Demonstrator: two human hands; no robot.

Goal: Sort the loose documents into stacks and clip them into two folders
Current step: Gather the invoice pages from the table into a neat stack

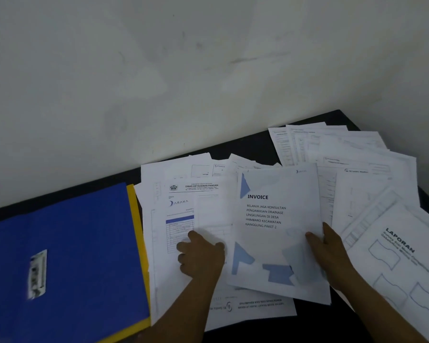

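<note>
sheets point(357, 154) lie fanned across a dark table point(253, 146), overlapping too much to count. one invoice point(278, 219) lies on top at centre, its long axis running away from the person, heading at the far end. right hand point(332, 253) pinches its right edge. left hand point(203, 256) rests curled on sheets beside it, grip unclear. two folders lie at left, blue folder point(67, 256) over yellow folder point(135, 219).

Right hand point(332, 253) grips the invoice sheet point(270, 189) (left hand point(203, 256) rests on papers point(164, 280) beside it).
</note>
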